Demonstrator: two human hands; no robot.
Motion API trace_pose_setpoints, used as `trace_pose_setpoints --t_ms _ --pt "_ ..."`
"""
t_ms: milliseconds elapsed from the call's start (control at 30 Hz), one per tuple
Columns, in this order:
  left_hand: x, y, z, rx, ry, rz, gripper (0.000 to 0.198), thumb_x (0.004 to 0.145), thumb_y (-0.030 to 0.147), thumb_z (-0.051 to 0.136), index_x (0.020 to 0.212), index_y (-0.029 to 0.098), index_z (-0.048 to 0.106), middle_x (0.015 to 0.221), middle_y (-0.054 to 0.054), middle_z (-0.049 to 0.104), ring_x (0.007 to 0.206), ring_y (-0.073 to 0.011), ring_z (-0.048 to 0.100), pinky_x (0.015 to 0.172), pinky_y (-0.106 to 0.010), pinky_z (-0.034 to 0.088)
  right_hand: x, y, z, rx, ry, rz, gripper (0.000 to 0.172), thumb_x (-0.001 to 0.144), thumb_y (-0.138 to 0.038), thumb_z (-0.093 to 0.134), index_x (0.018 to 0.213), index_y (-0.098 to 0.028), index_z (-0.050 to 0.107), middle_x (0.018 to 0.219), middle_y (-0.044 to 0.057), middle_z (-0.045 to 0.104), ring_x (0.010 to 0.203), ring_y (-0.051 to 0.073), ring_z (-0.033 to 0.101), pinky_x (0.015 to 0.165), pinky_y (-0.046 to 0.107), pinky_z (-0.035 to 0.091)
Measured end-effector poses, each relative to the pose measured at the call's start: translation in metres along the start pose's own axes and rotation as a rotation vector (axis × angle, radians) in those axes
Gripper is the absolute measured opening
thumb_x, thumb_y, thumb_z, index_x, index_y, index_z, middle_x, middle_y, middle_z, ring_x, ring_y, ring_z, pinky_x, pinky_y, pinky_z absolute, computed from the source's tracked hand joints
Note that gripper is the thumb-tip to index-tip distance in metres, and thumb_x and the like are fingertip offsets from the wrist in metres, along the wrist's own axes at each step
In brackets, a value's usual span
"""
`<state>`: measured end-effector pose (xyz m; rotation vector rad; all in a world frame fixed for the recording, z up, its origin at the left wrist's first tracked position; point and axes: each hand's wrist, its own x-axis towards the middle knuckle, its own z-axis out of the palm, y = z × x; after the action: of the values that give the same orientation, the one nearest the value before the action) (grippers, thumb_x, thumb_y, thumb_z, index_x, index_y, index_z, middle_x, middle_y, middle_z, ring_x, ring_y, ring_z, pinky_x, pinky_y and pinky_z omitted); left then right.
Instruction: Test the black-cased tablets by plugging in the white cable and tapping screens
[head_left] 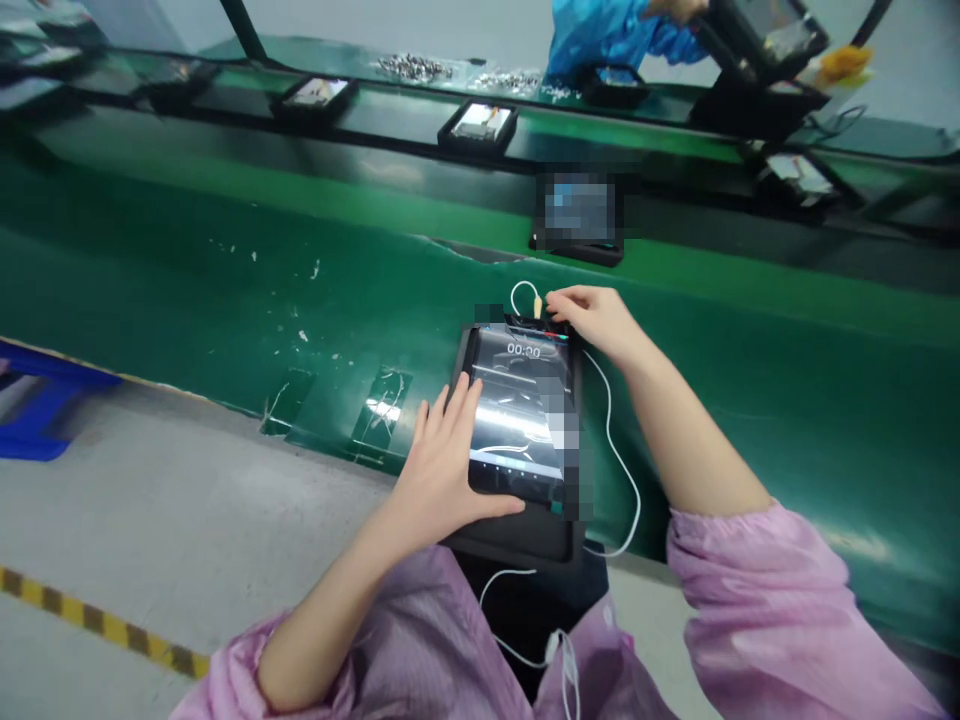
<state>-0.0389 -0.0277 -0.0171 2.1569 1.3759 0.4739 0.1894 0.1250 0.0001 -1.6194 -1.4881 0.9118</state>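
A tablet (510, 400) with a lit screen showing "00:00" lies in a black foam tray (517, 538) at the bench's near edge. Across its lower left part rests my left hand (439, 480), fingers spread and thumb along the bottom of the screen. My right hand (596, 318) is at the tablet's top right corner, its thumb and fingers closed together. What they pinch, if anything, is too small to make out. Just left of those fingertips, a yellowish plug (538, 306) on a looped white cable stands at the top edge. Another white cable (611, 420) runs down the tray's right side.
Beyond the green bench (187, 290), a conveyor line carries several black trays, among them one tray (477, 128) with an open device and a tray with a screen (581, 215). Across it, a co-worker's blue sleeve (607, 40) shows. A white cord (566, 660) hangs by my lap.
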Motion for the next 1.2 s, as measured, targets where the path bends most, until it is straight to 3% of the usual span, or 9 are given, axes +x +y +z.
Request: trace_pose_setpoints --t_ms 133,367,633,933,1133,1200 --pt "0.001 -0.003 0.006 0.017 0.052 0.007 0.121 0.067 0.047 0.081 0.154 0.024 0.000 0.159 -0.023 0.017 0.145 -0.0434 0.019 0.112 -0.070 0.020 0.016 -0.001 0.011 0.179 -0.109 0.125 0.018 0.076 -0.026 0.073 0.063 -0.015 0.066 0.059 0.001 0.061 0.056 0.012 0.053 0.059 0.025 0.043" --pt "0.003 -0.002 0.011 0.049 0.060 -0.007 0.128 0.066 0.058 0.079 0.153 0.025 -0.009 0.159 -0.023 0.018 0.144 -0.0439 0.023 0.112 -0.070 0.022 0.018 -0.004 0.007 0.232 -0.207 0.204 0.027 0.069 -0.034 0.080 0.056 -0.016 0.064 0.057 0.001 0.059 0.052 0.011 0.048 0.054 0.025 0.039" --pt "0.003 0.001 0.008 0.057 0.044 -0.021 0.125 0.068 0.057 0.079 0.153 0.027 -0.007 0.160 -0.021 0.017 0.145 -0.0422 0.022 0.112 -0.069 0.023 0.020 -0.005 0.007 0.194 -0.191 0.239 0.033 0.067 -0.037 0.084 0.051 -0.017 0.063 0.052 -0.001 0.055 0.050 0.010 0.045 0.052 0.025 0.035" --pt "0.003 0.000 0.007 0.056 -0.010 -0.052 0.108 0.071 0.058 0.076 0.152 0.025 0.012 0.161 -0.020 0.011 0.146 -0.0416 0.017 0.114 -0.069 0.018 0.025 -0.006 0.006 0.211 -0.250 0.214 0.034 0.078 -0.023 0.076 0.048 -0.016 0.062 0.051 0.000 0.056 0.050 0.009 0.047 0.051 0.023 0.035" --pt "0.002 0.000 0.007 0.051 -0.029 -0.071 0.109 0.072 0.055 0.077 0.152 0.028 0.008 0.162 -0.019 0.009 0.147 -0.0409 0.015 0.114 -0.068 0.017 0.027 0.000 0.010 0.273 -0.249 0.192 0.031 0.077 -0.015 0.076 0.048 -0.014 0.063 0.050 0.001 0.059 0.047 0.008 0.049 0.050 0.020 0.039" --pt "0.002 -0.001 0.008 0.057 -0.017 -0.058 0.110 0.074 0.053 0.076 0.152 0.029 0.003 0.162 -0.019 0.008 0.147 -0.0416 0.016 0.114 -0.068 0.018 0.030 0.003 0.014 0.384 -0.157 0.208 0.028 0.074 -0.009 0.076 0.049 -0.013 0.063 0.048 0.002 0.058 0.045 0.008 0.048 0.049 0.020 0.041"
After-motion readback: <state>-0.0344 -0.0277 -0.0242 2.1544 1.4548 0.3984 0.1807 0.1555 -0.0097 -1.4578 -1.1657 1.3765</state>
